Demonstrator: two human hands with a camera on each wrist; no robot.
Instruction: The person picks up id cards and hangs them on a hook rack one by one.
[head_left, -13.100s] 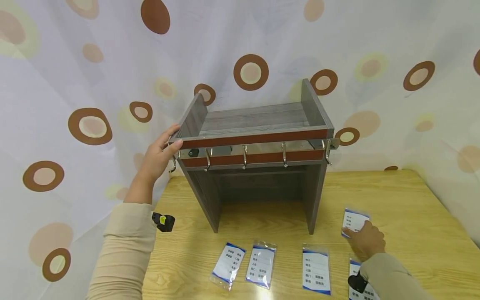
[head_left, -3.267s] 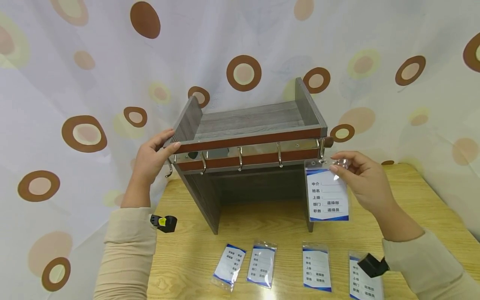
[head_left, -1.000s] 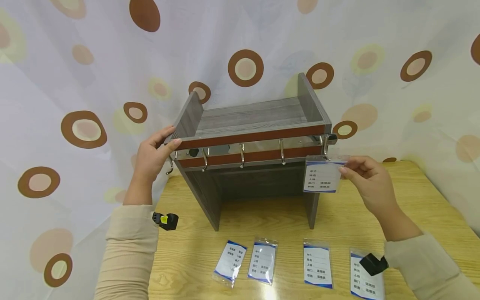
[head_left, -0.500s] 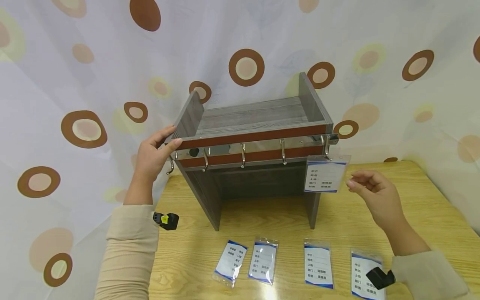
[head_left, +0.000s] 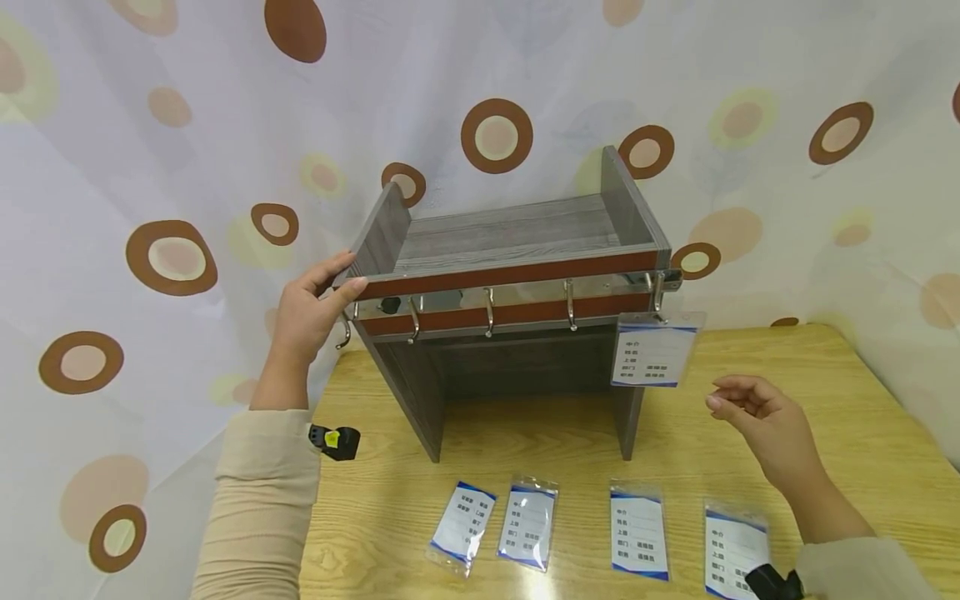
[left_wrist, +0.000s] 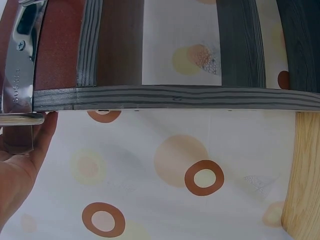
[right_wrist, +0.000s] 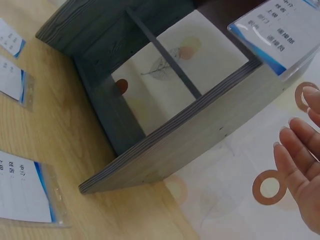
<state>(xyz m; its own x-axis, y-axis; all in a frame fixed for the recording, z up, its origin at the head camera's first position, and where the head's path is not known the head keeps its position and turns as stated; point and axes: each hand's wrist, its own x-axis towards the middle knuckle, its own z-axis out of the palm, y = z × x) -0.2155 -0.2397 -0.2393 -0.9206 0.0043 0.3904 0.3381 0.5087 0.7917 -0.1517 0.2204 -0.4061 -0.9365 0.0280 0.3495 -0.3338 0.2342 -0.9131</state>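
My left hand (head_left: 309, 315) holds the front left corner of a grey wooden shelf rack (head_left: 510, 229), its thumb on the red-brown front strip. In the left wrist view, that hand (left_wrist: 22, 172) is partly hidden by the metal hook rail (left_wrist: 19, 75). A clear-sleeved badge card (head_left: 654, 354) with a blue-edged white insert hangs from the rightmost hook (head_left: 658, 293), its lower edge swung toward me. To the right of and below this card my right hand (head_left: 776, 429) is in the air, holding nothing, with loosely bent fingers. The right wrist view shows the same hand (right_wrist: 302, 165) apart from the hanging card (right_wrist: 280, 35).
Along the wooden table's (head_left: 787, 367) front lie several more badge cards: one tilted card (head_left: 462, 523), a second (head_left: 528, 525), a third (head_left: 638, 533) and a fourth (head_left: 735, 550) at right. Other hooks (head_left: 490, 312) on the rail are bare. A dotted cloth (head_left: 570, 75) hangs behind.
My right hand picked a badge card up off the table, brought it to the rightmost hook, let go and drew back down to the right. My left hand stayed on the rack corner.
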